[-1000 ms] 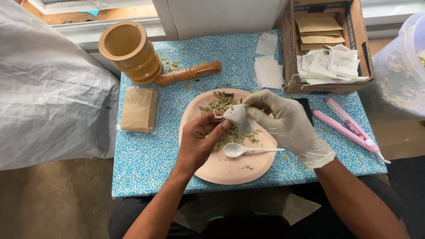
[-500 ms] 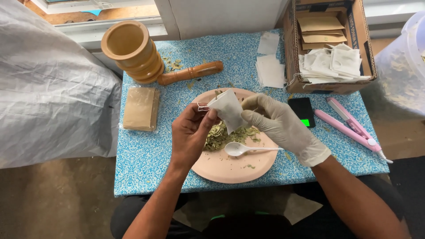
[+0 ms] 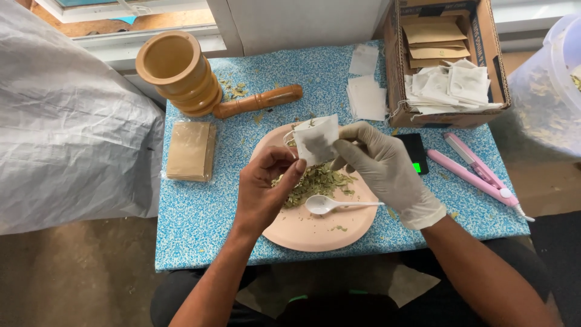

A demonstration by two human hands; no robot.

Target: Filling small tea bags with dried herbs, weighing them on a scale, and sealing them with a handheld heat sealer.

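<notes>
The table (image 3: 200, 212) is blue with white speckles, and the plate (image 3: 315, 233) is pale pink, holding green dried leaves (image 3: 315, 181) and a white spoon (image 3: 324, 204). The right hand (image 3: 381, 169) wears a white glove and holds a white sachet (image 3: 316, 140); the mortar (image 3: 175, 72) is tan wood.

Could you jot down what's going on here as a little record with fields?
Left hand: bare left hand pinches the edge of a small white filter bag
Right hand: gloved right hand holds the same bag
Below: pink plate with dried green leaves and a white plastic spoon
Surface: blue speckled table
Nearby: wooden mortar, wooden pestle, cardboard box of bags, pink sealer
</notes>
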